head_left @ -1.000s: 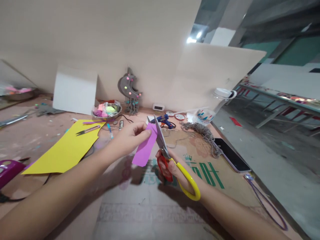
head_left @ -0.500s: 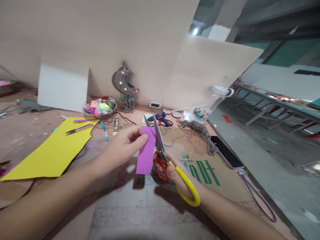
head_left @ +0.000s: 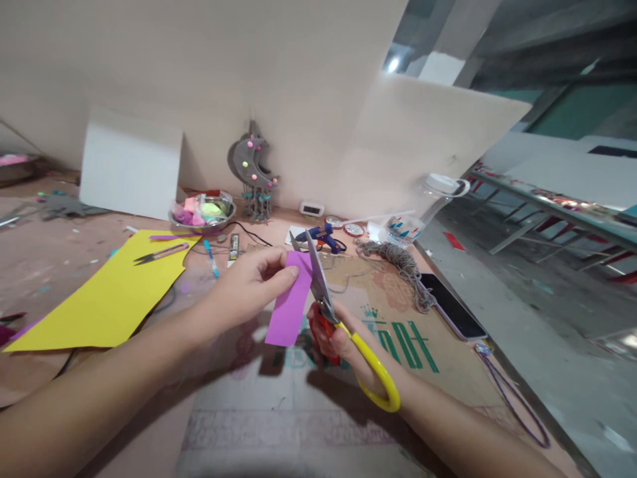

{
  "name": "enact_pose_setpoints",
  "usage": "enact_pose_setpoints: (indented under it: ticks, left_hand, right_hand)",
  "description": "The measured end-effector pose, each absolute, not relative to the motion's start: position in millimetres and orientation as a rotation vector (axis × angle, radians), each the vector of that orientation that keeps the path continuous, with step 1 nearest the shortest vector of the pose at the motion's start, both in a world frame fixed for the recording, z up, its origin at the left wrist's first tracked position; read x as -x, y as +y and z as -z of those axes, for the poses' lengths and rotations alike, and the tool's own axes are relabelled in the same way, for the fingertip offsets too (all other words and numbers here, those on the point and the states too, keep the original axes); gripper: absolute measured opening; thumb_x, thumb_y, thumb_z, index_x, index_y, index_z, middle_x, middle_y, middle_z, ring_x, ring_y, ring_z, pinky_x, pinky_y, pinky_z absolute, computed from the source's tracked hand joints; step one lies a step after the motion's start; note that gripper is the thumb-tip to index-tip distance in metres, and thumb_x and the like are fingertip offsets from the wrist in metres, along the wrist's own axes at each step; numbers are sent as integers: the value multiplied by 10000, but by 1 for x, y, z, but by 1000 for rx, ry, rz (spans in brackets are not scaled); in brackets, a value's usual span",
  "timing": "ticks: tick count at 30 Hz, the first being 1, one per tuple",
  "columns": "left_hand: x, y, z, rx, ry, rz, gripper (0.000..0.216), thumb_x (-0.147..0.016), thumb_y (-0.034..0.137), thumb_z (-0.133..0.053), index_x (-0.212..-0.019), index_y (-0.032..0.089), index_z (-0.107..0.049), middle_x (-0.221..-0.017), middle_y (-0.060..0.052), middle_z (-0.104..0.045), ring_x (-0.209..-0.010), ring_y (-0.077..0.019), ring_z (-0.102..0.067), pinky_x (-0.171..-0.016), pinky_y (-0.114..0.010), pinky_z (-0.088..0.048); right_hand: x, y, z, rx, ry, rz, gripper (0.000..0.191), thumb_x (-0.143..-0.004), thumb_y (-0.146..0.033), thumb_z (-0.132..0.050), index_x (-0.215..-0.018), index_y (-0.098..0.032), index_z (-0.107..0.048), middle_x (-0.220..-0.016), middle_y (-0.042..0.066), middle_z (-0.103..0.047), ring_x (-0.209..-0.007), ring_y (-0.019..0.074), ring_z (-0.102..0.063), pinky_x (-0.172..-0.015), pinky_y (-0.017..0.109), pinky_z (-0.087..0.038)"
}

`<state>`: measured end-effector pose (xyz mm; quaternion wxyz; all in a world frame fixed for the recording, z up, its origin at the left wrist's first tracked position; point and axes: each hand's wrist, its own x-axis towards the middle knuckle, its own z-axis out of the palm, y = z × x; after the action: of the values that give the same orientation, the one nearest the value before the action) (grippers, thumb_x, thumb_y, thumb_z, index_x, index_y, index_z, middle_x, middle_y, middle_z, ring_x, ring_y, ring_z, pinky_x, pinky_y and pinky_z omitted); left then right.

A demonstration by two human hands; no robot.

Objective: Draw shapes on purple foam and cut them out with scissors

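Between the thumb and fingers of my left hand is a strip of purple paper, pinched near its top and hanging at a slant. My right hand grips scissors with one yellow and one red handle. Their blades are parted and point away from me, right at the strip's upper right edge. Whether the paper lies between the blades I cannot tell. Beneath both hands lies a cardboard sheet with green lettering.
Yellow paper bearing thread snips lies left. Behind are a metal bowl of coloured clay, a grey moon ornament and a blue glue gun. Grey yarn, a phone and a plastic bottle stand right, near the table edge.
The purple strip has tilted, its lower end swinging a little to the left. The scissors have stayed close to its right edge with blades parted. The whole view has shifted slightly.
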<state>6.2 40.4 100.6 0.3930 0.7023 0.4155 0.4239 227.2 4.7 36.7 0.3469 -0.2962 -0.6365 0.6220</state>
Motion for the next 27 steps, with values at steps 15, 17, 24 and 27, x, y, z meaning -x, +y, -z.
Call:
enact_pose_setpoints:
  ticks: [15,17,24,27]
  left_hand:
    - [2,43,-105,-1837,1115,-956,295,-907,355,-521,-659,197,-495,-611,47,-441,-568,-105,-434,-517,-226,-329]
    - [3,44,-106,-1835,1125,-951,299,-896,375,-523,-660,195,-498,-610,46,-435,-560,-105,-426,-513,-231,-321]
    - [5,44,-111,-1880,1175,-949,317,-877,419,-507,-664,184,-525,-630,36,-457,-570,-111,-446,-514,-238,-316]
    - [5,44,-112,-1905,1208,-917,337,-887,439,-499,-673,182,-530,-631,35,-465,-578,-113,-451,-521,-239,-323]
  right_hand:
    - [-224,4,-44,785,-1643,-1640,597,-852,-756,-577,-1087,-212,-505,-723,-59,-377,-559,96,-316,-497,237,-288]
    - [-224,4,-45,805,-1653,-1613,607,-838,-760,-594,-1078,-207,-518,-733,-51,-406,-559,95,-322,-497,240,-292]
    - [-223,1,-50,845,-1647,-1603,596,-822,-757,-615,-1043,-209,-535,-734,-47,-428,-550,93,-338,-495,242,-300]
    - [-223,1,-51,852,-1653,-1602,602,-826,-758,-609,-1046,-202,-538,-734,-50,-423,-553,90,-336,-500,236,-306]
